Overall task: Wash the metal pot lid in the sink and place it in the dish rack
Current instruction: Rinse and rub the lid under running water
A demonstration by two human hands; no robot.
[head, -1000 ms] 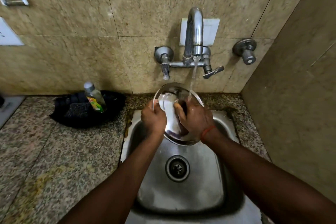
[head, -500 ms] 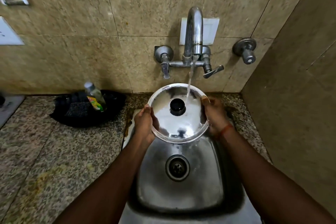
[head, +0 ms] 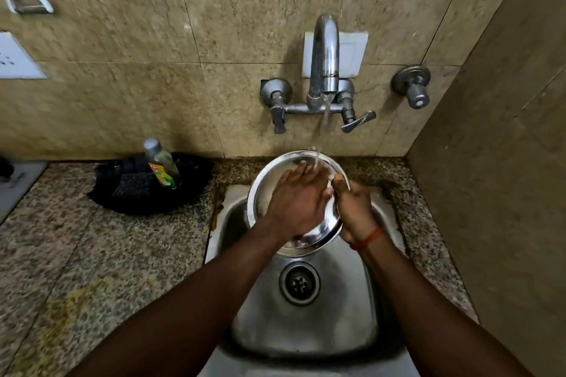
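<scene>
The round metal pot lid [head: 269, 187] is held tilted over the steel sink [head: 306, 324], under water running from the wall tap [head: 324, 64]. My right hand [head: 355, 208] grips the lid's right rim, thumb over the edge. My left hand [head: 297, 196] lies flat across the lid's face with fingers spread, the fingertips under the stream. The lid's knob is hidden behind my hands. No dish rack is in view.
A black tray [head: 190, 193] on the granite counter [head: 76, 254] holds a scrub pad [head: 130, 187] and a dish soap bottle [head: 160, 167]. The drain [head: 299, 282] sits mid-sink. A tiled side wall [head: 505, 193] closes the right.
Half a second ago both hands held the lid by its rims with the knob showing. Now my left hand has moved onto the lid's face, covering the knob; the lid tilts more.
</scene>
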